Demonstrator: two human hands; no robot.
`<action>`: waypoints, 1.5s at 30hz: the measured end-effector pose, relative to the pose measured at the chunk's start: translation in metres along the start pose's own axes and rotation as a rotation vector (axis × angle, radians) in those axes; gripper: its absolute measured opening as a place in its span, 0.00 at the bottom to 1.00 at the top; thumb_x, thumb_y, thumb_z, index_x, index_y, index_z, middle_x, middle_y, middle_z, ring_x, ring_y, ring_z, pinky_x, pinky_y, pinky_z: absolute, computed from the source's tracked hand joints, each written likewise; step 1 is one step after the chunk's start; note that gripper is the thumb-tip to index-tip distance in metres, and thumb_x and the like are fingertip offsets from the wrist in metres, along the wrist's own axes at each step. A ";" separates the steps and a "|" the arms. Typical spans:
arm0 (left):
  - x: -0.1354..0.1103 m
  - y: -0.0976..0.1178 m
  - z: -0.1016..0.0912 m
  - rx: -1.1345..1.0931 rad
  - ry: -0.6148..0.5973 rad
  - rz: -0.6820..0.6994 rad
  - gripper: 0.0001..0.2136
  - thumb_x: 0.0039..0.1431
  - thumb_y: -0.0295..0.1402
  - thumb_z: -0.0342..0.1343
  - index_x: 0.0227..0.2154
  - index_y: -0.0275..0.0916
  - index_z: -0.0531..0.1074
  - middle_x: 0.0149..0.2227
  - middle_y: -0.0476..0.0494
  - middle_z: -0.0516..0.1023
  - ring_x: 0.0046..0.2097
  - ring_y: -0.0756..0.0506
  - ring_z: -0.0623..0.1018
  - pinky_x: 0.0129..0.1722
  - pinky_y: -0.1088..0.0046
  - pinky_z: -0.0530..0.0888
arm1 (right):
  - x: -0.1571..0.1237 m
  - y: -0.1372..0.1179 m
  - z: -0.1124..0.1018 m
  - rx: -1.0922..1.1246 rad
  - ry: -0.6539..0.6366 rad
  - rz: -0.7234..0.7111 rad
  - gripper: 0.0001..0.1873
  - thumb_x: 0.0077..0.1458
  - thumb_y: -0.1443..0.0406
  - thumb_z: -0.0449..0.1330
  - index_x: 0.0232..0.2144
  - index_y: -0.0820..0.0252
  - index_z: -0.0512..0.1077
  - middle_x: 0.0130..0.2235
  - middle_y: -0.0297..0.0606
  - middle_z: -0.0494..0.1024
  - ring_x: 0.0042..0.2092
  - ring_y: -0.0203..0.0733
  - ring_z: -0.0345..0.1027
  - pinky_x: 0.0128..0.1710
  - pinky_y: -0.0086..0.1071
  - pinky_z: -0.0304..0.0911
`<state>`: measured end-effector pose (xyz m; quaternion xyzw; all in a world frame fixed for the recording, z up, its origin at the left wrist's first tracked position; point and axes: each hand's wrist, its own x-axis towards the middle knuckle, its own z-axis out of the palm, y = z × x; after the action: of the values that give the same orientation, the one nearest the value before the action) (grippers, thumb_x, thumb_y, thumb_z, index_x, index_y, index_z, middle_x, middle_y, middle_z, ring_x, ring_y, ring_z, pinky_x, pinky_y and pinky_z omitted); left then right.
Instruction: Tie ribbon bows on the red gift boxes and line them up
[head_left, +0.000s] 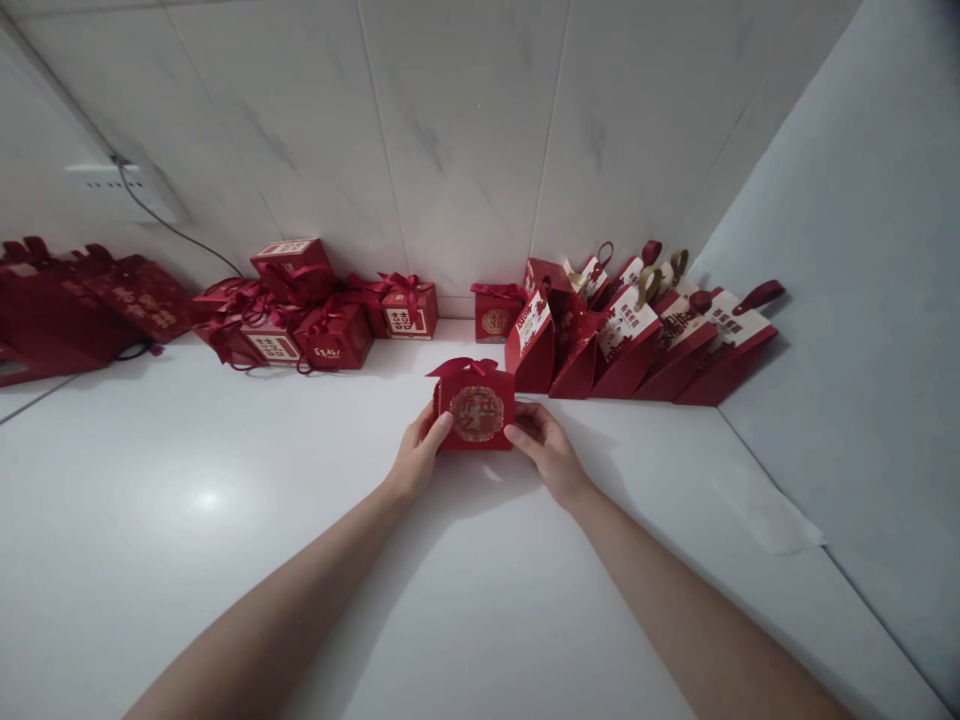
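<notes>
A red gift box (480, 412) with a gold round emblem on its front and a red ribbon bow on top is held upright at the middle of the white table. My left hand (420, 447) grips its left side, thumb on the front face. On the other side my right hand (549, 450) closes on the box, thumb at the front edge and fingers partly hidden behind it. Just beyond, by the wall, stands a similar red box (498, 312) with a ribbon and a gold emblem.
Several red boxes with bows are piled at the back left (334, 335). A row of red, peaked boxes with loop handles (630, 335) lines the back right. Red bags (67, 310) lie far left, near a cable (172, 228). A clear sheet (772, 512) rests at right.
</notes>
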<state>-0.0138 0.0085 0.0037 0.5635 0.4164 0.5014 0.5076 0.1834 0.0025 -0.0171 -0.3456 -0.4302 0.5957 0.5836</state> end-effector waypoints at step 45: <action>0.003 -0.016 0.001 -0.112 0.056 -0.016 0.27 0.63 0.53 0.46 0.55 0.38 0.70 0.50 0.40 0.78 0.60 0.34 0.69 0.62 0.54 0.64 | -0.003 -0.002 -0.001 0.000 -0.186 0.024 0.40 0.47 0.57 0.70 0.60 0.47 0.59 0.56 0.42 0.70 0.55 0.48 0.66 0.58 0.48 0.61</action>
<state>-0.0120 0.0134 -0.0121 0.5166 0.4064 0.5353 0.5306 0.1855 -0.0002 -0.0159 -0.2941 -0.4782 0.6322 0.5340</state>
